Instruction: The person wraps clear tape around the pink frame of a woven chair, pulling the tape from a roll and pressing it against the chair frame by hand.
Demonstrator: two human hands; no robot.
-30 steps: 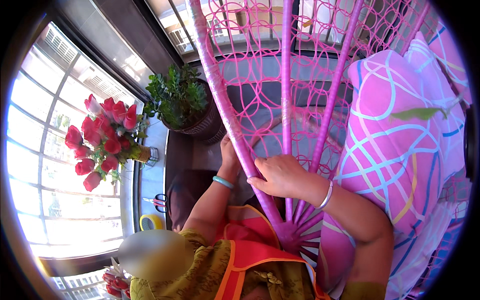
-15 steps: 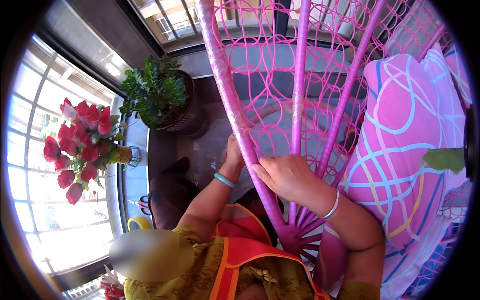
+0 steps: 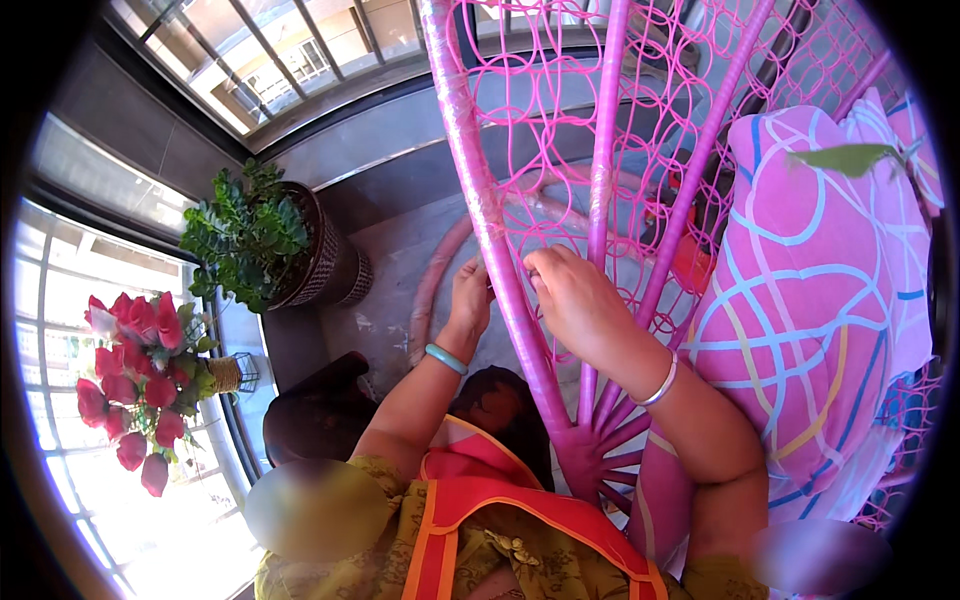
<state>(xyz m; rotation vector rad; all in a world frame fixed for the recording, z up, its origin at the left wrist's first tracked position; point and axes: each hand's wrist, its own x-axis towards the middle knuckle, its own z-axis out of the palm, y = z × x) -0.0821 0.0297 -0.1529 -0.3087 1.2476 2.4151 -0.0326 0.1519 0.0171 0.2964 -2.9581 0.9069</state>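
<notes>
A thick pink pole (image 3: 487,220), its upper part wrapped in shiny clear film, slants down between my hands to a hub (image 3: 580,450) where several pink poles meet. On the pole's left side is my left hand (image 3: 470,300), fingers bent in and its fingertips partly hidden at the pole's edge. Just right of the same pole, my right hand (image 3: 580,300) is closed, thumb and fingers pinched together. Whatever lies between those fingers is too small to make out. Pink cord netting (image 3: 540,130) is strung between the poles beyond my hands.
A pink patterned cushion (image 3: 790,330) fills the right side. To the left stand a potted green plant (image 3: 250,240) and red flowers (image 3: 135,370) by the bright window. A wrapped ring (image 3: 430,290) lies on the floor behind the poles. A green leaf (image 3: 845,158) juts in at upper right.
My right hand has come off the pole and moved up and slightly right, fingers now pinched. My left hand stays beside the pole. The view has turned, shifting plant and flowers down and left.
</notes>
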